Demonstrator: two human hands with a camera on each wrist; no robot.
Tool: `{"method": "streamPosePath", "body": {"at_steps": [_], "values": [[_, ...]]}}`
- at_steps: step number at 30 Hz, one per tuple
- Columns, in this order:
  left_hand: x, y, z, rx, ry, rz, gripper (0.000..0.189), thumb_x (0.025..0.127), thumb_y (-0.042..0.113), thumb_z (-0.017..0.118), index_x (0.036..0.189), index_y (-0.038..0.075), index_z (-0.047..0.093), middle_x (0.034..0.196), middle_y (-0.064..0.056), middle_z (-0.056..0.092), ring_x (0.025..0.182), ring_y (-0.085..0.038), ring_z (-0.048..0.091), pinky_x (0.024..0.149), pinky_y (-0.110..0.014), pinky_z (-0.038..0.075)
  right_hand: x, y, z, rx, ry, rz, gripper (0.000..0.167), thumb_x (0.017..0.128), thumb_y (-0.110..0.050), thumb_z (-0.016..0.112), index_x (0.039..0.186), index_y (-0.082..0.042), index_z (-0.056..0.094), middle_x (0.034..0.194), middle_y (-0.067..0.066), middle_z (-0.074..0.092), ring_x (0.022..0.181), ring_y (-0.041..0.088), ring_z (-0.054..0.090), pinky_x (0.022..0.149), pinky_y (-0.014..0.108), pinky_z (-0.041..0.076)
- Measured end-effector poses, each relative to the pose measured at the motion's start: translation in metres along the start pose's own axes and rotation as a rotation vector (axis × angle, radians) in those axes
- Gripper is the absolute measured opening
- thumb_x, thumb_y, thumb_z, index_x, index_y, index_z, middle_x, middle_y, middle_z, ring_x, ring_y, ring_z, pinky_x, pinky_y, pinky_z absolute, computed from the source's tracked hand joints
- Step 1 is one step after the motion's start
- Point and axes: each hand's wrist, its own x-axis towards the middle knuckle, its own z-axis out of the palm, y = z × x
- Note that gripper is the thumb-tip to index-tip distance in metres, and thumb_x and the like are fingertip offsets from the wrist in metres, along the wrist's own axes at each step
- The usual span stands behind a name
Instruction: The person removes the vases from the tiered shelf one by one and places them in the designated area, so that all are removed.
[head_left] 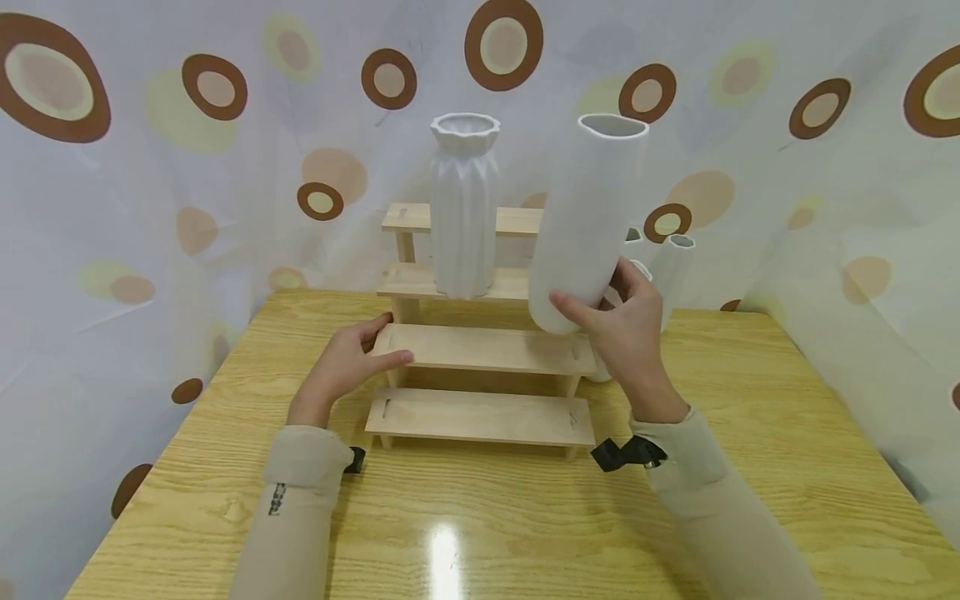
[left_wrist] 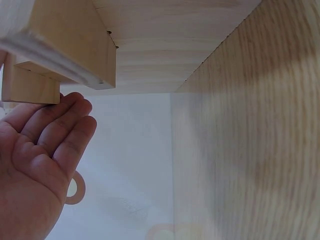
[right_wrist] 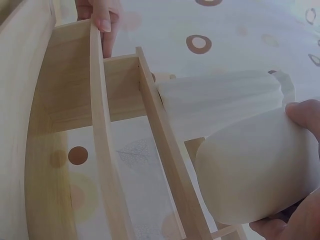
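A light wooden tiered stand (head_left: 483, 417) stands on the table. My left hand (head_left: 341, 367) grips the left end of its second step from the front, thumb on top; in the left wrist view its fingers (left_wrist: 60, 125) reach up against the wood from below. My right hand (head_left: 630, 333) holds a smooth white vase (head_left: 588, 217) near its base, thumb in front. That vase is raised and slightly tilted over the stand's right side, its open mouth upward. Beside it, a white fluted vase (head_left: 465, 217) with a scalloped rim stands upright on the third step.
More white vases (head_left: 677, 271) stand behind the right hand, partly hidden by it. The wood-grain table (head_left: 480, 533) extends around the stand. A pale sheet with brown circles (head_left: 247, 175) hangs behind and along the sides.
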Motion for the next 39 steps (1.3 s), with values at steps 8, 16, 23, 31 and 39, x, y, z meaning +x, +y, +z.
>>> {"method": "streamPosePath", "body": {"at_steps": [8,16,23,31,39], "values": [[-0.001,0.0,0.001,-0.022,-0.009,0.001,0.097,0.081,0.058,0.075,0.155,0.012,0.032,0.155,-0.007,0.036,0.138,-0.031,0.04,0.108,-0.049,0.037,-0.011,-0.004,-0.009,0.009,-0.004,0.008,0.066,0.072,-0.006,0.089,0.131,-0.006,0.06,0.127,0.009,0.058,0.117,0.024,0.054,0.092,0.032,0.052],[-0.003,0.002,0.0,-0.023,-0.019,0.008,0.099,0.08,0.059,0.075,0.156,0.012,0.031,0.156,-0.007,0.035,0.138,-0.032,0.039,0.109,-0.05,0.036,-0.022,-0.007,-0.02,0.029,-0.005,0.001,0.067,0.073,-0.004,0.088,0.133,-0.009,0.06,0.129,0.012,0.057,0.118,0.027,0.054,0.089,0.027,0.053],[-0.002,0.002,0.0,-0.017,-0.016,0.001,0.101,0.079,0.061,0.075,0.156,0.013,0.031,0.156,-0.006,0.035,0.138,-0.03,0.04,0.108,-0.049,0.037,-0.031,-0.01,-0.029,0.022,0.003,-0.035,0.063,0.072,-0.002,0.088,0.13,-0.006,0.062,0.126,0.013,0.058,0.114,0.028,0.056,0.084,0.027,0.055],[0.0,0.002,-0.001,-0.039,-0.021,0.014,0.1,0.08,0.057,0.076,0.155,0.01,0.031,0.155,-0.009,0.037,0.137,-0.03,0.042,0.108,-0.049,0.037,-0.041,-0.016,-0.04,0.013,0.025,-0.055,0.062,0.072,0.002,0.086,0.129,-0.006,0.063,0.124,0.015,0.059,0.113,0.029,0.056,0.081,0.025,0.056],[-0.001,0.002,0.0,-0.04,-0.016,0.006,0.101,0.079,0.058,0.076,0.155,0.01,0.032,0.154,-0.009,0.037,0.136,-0.03,0.043,0.108,-0.048,0.038,-0.047,-0.021,-0.052,0.013,0.058,-0.078,0.059,0.072,0.006,0.085,0.127,-0.004,0.065,0.121,0.017,0.061,0.11,0.03,0.057,0.077,0.023,0.056]]}}
